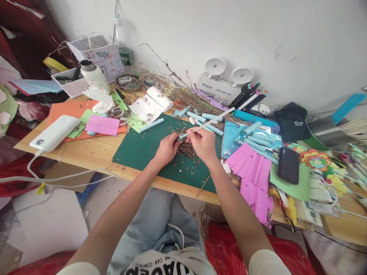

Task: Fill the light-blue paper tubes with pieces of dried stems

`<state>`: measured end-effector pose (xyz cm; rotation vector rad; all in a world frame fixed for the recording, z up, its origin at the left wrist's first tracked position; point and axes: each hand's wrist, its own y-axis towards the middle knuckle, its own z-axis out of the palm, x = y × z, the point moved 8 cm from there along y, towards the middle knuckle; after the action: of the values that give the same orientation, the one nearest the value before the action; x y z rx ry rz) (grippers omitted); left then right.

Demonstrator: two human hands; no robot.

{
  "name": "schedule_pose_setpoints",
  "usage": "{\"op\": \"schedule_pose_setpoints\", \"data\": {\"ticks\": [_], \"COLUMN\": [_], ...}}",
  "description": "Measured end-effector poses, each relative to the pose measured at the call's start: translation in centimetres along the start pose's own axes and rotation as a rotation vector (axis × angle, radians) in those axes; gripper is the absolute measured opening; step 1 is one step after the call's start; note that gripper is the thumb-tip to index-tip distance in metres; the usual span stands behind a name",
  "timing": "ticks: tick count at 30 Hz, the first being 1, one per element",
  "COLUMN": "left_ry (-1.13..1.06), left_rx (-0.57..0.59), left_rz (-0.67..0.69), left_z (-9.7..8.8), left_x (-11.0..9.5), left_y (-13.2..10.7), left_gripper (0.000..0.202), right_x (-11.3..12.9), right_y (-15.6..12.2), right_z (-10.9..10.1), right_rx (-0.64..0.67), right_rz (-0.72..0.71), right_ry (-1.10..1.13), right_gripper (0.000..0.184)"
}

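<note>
Over a dark green mat [137, 147], both my hands work close together. My left hand [168, 148] pinches a small light-blue paper tube [180, 138], mostly covered by the fingers. In my right hand [203, 143] is a thin white stick [216, 119], slanting up to the right, its lower end at the tube. Whether that end is inside the tube I cannot tell. Beneath the hands lies a heap of dry brown plant bits [187, 149]. One light-blue tube [151, 125] lies left of the heap; several more tubes [212, 127] are scattered behind my right hand.
Dry twigs [174, 89] lie along the wall before a white router box [219, 89]. On the right are pink paper strips [249, 164], a black phone [288, 165] and more tubes. To the left stand a white power bank [54, 133] and an uncapped bottle [94, 76].
</note>
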<state>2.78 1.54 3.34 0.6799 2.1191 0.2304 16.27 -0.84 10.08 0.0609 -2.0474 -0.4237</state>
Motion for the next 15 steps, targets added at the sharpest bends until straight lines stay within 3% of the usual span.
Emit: {"op": "schedule_pose_setpoints", "data": {"ticks": [8, 15], "left_ry": [-0.014, -0.004], "left_rx": [-0.002, 0.008], "left_rz": [-0.008, -0.009], "left_z": [-0.1, -0.2], "left_x": [0.1, -0.1], "left_y": [-0.1, -0.1], "left_gripper": [0.012, 0.009], "right_x": [1.1, 2.0], "right_y": [0.7, -0.3], "right_z": [0.2, -1.3], "right_rx": [0.032, -0.127], "right_rz": [-0.093, -0.121], "right_ry": [-0.174, -0.167], "right_gripper": [0.019, 0.027]}}
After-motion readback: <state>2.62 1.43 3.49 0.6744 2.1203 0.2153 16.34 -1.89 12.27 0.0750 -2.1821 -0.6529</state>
